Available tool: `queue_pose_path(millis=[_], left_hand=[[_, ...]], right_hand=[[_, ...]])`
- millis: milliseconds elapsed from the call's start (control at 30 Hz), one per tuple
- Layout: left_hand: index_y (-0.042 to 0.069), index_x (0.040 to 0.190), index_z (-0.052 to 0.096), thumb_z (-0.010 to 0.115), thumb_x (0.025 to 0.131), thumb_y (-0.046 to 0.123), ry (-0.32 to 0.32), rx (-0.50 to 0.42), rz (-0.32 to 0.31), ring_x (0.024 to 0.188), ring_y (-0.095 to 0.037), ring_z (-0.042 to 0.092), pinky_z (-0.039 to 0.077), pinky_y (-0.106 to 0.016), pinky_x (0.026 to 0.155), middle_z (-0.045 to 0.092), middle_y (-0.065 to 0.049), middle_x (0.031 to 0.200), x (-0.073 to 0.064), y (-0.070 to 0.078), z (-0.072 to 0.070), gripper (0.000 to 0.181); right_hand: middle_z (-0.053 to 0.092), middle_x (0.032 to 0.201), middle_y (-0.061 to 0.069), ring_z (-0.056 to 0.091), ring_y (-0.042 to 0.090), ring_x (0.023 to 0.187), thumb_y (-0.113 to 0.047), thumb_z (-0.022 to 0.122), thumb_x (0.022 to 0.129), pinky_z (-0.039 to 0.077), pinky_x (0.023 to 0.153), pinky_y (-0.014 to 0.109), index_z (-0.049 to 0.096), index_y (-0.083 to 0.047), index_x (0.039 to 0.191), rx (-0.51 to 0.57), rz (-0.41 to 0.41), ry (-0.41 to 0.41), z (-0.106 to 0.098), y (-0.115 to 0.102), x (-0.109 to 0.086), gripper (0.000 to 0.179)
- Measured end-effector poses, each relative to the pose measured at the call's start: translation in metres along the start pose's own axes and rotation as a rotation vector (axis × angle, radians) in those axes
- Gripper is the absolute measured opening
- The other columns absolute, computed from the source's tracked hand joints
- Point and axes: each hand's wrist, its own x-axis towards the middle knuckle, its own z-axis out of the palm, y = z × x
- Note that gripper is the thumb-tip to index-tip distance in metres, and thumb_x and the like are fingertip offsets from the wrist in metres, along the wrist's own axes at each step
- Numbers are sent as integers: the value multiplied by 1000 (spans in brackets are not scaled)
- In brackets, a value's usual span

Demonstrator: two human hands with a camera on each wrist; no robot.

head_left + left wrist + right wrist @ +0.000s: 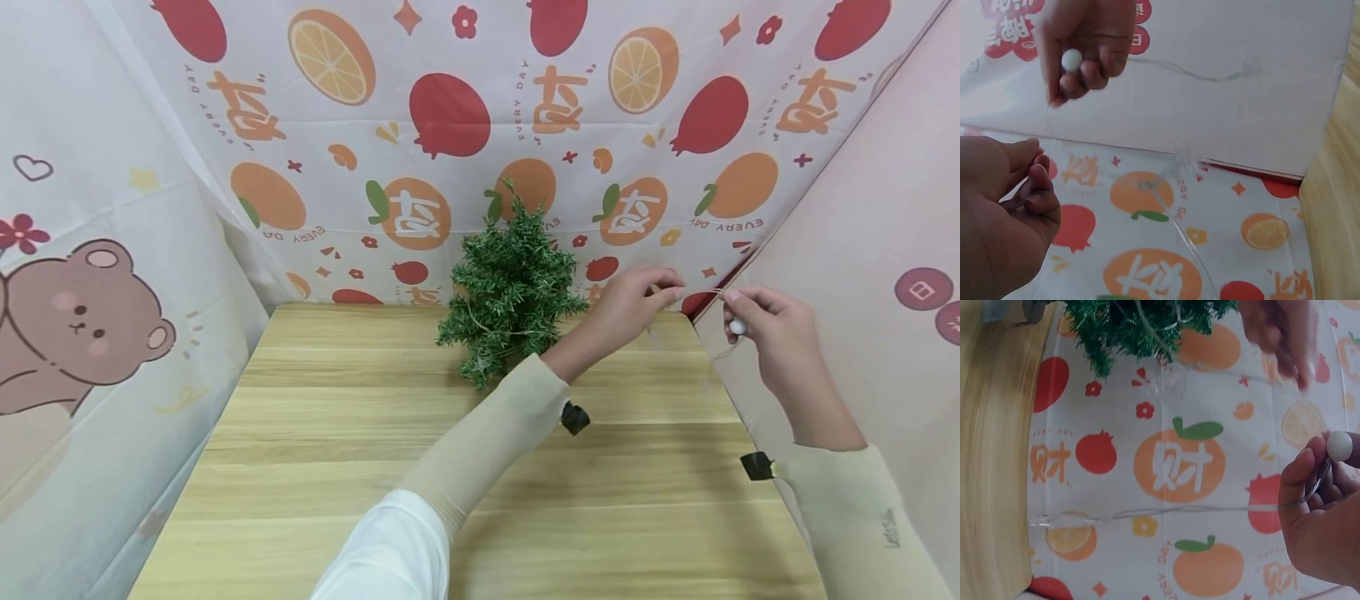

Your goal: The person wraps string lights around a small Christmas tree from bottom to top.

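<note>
A string of lights on thin clear wire (1204,508) runs between the two hands, right of a small green artificial Christmas tree (513,283). My left hand (630,302) pinches the wire between thumb and fingertips. Facing it, my right hand (776,329) grips another stretch, its fingers curled. A round white ball (1072,59) sits at the right hand's fingers. From that hand a loop of wire hangs down, with a clear bulb piece (1072,520) in the right wrist view. More wire lies across the tree's branches.
The tree stands at the back of a wooden table (315,467). Behind it hangs a fruit-printed cloth (510,50). A pale wall (862,250) rises close beside the right hand, and a bear-printed cloth (82,325) covers the left side.
</note>
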Motion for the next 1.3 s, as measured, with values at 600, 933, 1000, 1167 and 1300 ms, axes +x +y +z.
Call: queue_pose_path(millis=[600,933,1000,1167,1300], left_hand=[[23,115,74,60,103,31,-22,13,-37,89,-3,58,48,-18,73,69,10,113,43,6,-21,20],[17,115,74,59,104,26,99,25,-22,101,-2,62,48,-15,81,70,7,118,61,1,-52,21],[16,116,74,58,104,25,110,-3,-23,107,-4,62,48,-14,81,69,6,122,64,-2,-60,21],[14,117,73,57,105,25,144,-30,-63,103,-6,63,49,-16,80,71,3,117,74,-2,-82,23],[15,119,72,57,105,25,155,-44,-96,103,-6,63,50,-18,84,71,3,115,80,1,-100,23]], right_hand=[[69,73,-3,61,9,58,-23,76,92,53,55,21,75,-8,92,-66,8,46,45,-13,23,14],[71,77,0,59,9,56,-24,72,95,49,50,20,75,-8,100,-78,-10,11,65,-8,25,17],[71,77,1,59,9,55,-23,73,94,49,50,20,76,-8,100,-63,-5,3,69,-7,25,16],[71,78,3,61,10,56,-21,74,93,54,54,21,76,-5,100,-43,-1,-19,78,-8,25,18],[72,79,4,62,12,58,-20,74,94,56,57,23,75,-3,102,-54,-18,-41,85,-9,25,19]])
